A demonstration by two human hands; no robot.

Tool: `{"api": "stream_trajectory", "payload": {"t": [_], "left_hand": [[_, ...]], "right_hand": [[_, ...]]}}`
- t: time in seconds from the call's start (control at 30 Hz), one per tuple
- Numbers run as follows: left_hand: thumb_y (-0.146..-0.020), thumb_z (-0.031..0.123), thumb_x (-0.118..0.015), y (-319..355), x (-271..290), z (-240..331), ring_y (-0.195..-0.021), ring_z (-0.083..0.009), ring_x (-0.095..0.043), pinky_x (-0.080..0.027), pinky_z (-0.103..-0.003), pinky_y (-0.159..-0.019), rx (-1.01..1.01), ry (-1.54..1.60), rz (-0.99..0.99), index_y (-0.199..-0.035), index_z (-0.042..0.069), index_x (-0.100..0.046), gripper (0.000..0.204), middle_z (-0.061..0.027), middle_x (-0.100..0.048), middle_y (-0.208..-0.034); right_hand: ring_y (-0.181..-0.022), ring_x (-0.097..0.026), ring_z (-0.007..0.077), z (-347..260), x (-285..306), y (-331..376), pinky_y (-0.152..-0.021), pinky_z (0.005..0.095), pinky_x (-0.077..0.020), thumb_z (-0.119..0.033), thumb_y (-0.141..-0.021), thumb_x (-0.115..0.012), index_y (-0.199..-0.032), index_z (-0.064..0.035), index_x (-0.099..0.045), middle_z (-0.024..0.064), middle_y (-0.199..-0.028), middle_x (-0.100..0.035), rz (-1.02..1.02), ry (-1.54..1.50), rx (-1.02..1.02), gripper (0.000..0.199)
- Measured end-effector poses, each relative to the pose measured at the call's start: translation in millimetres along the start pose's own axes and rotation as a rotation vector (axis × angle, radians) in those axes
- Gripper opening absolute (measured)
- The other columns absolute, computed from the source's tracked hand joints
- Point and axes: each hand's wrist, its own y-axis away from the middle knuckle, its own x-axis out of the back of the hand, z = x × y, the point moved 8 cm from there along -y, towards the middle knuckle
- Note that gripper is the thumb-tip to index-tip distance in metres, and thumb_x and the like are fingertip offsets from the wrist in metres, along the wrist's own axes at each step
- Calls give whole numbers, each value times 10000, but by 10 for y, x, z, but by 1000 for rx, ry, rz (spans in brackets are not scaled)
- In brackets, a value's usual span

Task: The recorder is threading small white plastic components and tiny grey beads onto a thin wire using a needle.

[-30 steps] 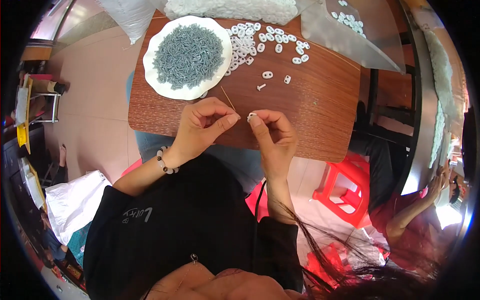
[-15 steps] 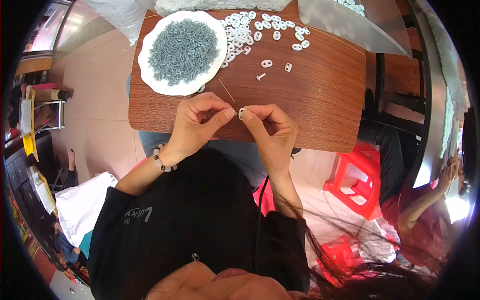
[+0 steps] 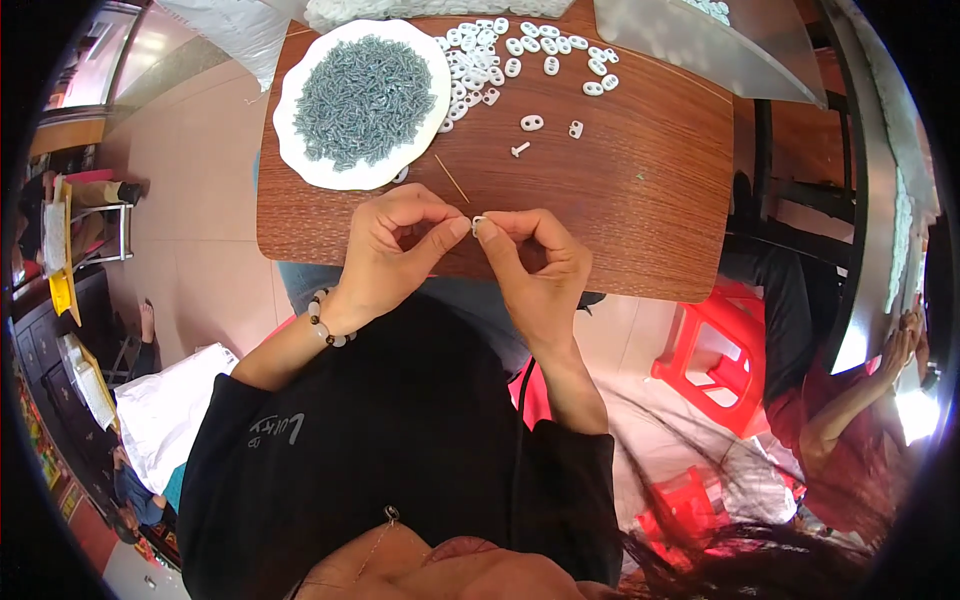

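Near the table's front edge, my left hand (image 3: pixel 392 240) is closed in a pinch of thumb and forefinger. Whatever sits between those fingertips is too small and hidden to name. A small white plastic piece (image 3: pixel 478 225) is pinched between the thumb and forefinger of my right hand (image 3: pixel 543 262), up against the left fingertips. Just beyond the hands lies a thin tan stick (image 3: pixel 452 179). Farther off are a white T-shaped peg (image 3: pixel 520 150), a white oval piece with two holes (image 3: pixel 532 123) and a notched white piece (image 3: pixel 575 129).
A scalloped white plate (image 3: pixel 286 120) heaped with small grey spring-like pieces (image 3: pixel 365 105) stands at the table's far left. Several white two-hole pieces (image 3: pixel 478 72) are scattered beside it. A translucent bin (image 3: pixel 690 55) is at the far right. A red stool (image 3: pixel 715 365) and another person's arm (image 3: pixel 850 410) are to the right.
My right hand has moved slightly left, bringing the white piece against my left fingertips. The left hand stays nearly in place.
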Motion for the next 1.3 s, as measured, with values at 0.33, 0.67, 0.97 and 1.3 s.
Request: {"api": "stream_trajectory", "payload": {"t": [0.33,0.67,0.97,1.3], "left_hand": [[-829,16,-676,46,2,-4,-661,-47,-534,-403,-194,-554,-7,-67,36,-864,-16,-686,48,-17,-606,-761],[-894,83,-629,10,-13,-18,-641,-58,-535,-448,-198,-573,87,35,-37,-885,-20,-674,112,-22,-598,-766],[-911,105,-611,22,-9,-55,-649,-57,-540,-454,-197,-583,166,-5,-50,-854,-21,-659,147,-18,-593,-756],[-896,50,-608,14,12,55,-652,-69,-505,-400,-209,-570,-35,-195,-12,-830,-29,-646,109,-25,-570,-747]], "right_hand": [[-673,-529,17,29,-19,28,-611,165,-412,-24,-821,-698,-846,5,-672,-7,-752,-644,24,21,36,46],[-679,-527,16,62,-43,-9,-622,161,-415,-22,-830,-681,-847,10,-675,-19,-747,-631,-21,-151,-94,37],[-680,-530,18,147,-58,-11,-624,158,-417,-18,-835,-675,-862,14,-667,-10,-743,-629,-2,-212,-152,43],[-691,-534,27,118,-63,-19,-643,178,-423,-25,-830,-682,-857,13,-672,-9,-749,-637,-10,-136,-143,48]]}}
